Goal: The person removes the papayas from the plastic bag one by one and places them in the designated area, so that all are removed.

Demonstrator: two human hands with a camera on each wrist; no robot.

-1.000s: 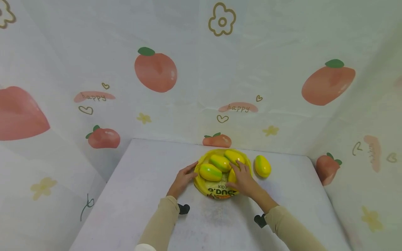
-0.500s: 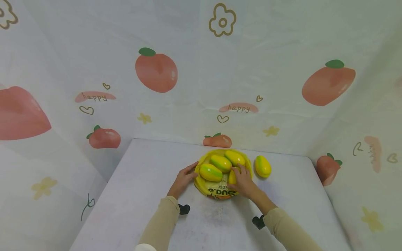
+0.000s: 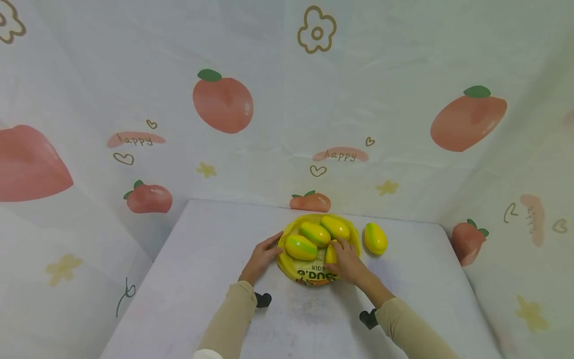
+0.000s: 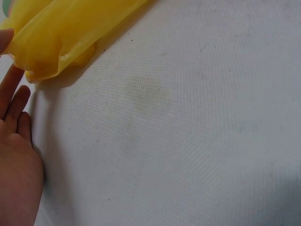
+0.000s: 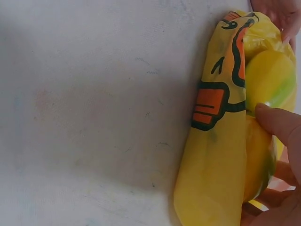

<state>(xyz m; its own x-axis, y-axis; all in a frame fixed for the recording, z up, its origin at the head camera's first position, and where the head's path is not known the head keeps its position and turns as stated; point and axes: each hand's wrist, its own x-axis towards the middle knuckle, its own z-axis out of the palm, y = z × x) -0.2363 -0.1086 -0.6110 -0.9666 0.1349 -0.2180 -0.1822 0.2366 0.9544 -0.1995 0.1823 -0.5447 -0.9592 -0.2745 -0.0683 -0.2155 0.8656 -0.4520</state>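
A round yellow soft-plastic holder (image 3: 291, 271) with duck print and lettering lies near the table's back edge. Inside it are several glossy yellow-green toy mangoes (image 3: 301, 247). My right hand (image 3: 352, 263) grips the mango at the holder's right side (image 5: 257, 157); in the right wrist view the thumb lies over it and the fingers come round from below. My palm and fingers partly hide that mango in the head view. With extended fingers, my left hand (image 3: 260, 259) touches the holder's left rim (image 4: 51, 56).
One more mango (image 3: 375, 238) lies on the white table (image 3: 215, 239), just right of the holder. Behind and beside the table hangs a fruit-printed white curtain (image 3: 278, 99). Dark heart-shaped pieces (image 3: 368, 319) show near both wrists.
My right fingers have drawn down from the back mango and curled round the one at the holder's right. The left hand has stayed at the rim.
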